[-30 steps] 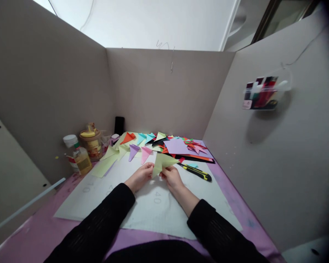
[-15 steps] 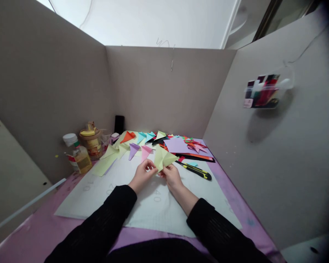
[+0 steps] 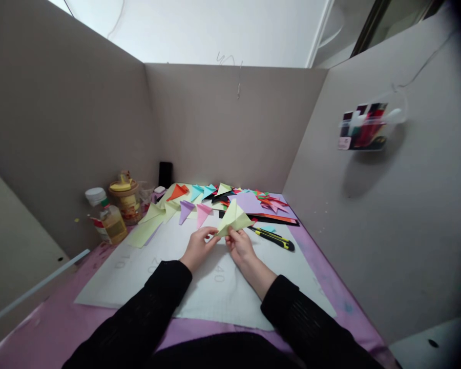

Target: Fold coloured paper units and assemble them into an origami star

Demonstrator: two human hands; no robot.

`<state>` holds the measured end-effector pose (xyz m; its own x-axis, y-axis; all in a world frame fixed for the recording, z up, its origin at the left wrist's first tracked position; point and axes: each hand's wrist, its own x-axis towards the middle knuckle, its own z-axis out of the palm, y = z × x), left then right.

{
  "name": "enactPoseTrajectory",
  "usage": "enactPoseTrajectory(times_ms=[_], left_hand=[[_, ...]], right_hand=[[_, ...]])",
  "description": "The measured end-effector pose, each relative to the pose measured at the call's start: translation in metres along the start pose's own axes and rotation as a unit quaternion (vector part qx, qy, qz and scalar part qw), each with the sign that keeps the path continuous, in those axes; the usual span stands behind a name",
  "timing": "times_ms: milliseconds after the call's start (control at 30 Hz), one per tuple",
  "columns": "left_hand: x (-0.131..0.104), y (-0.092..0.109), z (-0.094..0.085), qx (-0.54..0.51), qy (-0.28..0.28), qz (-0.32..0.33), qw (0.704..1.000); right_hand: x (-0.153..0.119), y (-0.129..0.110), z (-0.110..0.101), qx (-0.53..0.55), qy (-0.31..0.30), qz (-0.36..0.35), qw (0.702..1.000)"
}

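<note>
A pale yellow-green folded paper is held just above the white sheet, its point upward. My left hand pinches its lower left corner with thumb and forefinger. Gripping the bottom edge near the middle is my right hand, thumb on the near face; its other fingers are partly hidden. Behind the held piece lie a folded purple paper and a folded pink paper. A black and yellow utility knife rests right of my right hand.
Folded orange paper and blue pieces lie farther back, beside a lilac sheet and pink-red folded pieces. At left stand a glue bottle, a brown tub and a black phone. Grey panels enclose the table.
The folded paper has turned in my hands: its two flaps spread apart before, and now it shows a single upright peak. Both hands stay nearly in place, and the view has shifted slightly.
</note>
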<state>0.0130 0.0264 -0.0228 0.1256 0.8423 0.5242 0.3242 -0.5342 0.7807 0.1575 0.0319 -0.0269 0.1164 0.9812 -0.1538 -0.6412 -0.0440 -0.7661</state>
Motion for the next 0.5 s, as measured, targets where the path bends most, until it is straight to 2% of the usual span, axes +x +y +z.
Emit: enactPoseTrajectory(times_ms=[100, 267, 400, 500], left_hand=[[0.0008, 0.0000, 0.0008, -0.055, 0.006, -0.073, 0.996], [0.0041, 0.0013, 0.0009, -0.141, 0.020, -0.154, 0.978], [0.0039, 0.0005, 0.0035, -0.184, 0.002, -0.166, 0.969], [0.0026, 0.0013, 0.0056, -0.182, -0.025, -0.142, 0.973]], right_hand=[[-0.0013, -0.0003, 0.0003, 0.016, -0.011, 0.001, 1.000], [-0.0055, 0.0031, 0.0010, -0.004, -0.076, -0.015, 0.997], [-0.0077, 0.0072, 0.0026, -0.042, -0.087, -0.023, 0.995], [-0.0075, 0.0082, 0.0039, -0.062, -0.078, -0.027, 0.995]])
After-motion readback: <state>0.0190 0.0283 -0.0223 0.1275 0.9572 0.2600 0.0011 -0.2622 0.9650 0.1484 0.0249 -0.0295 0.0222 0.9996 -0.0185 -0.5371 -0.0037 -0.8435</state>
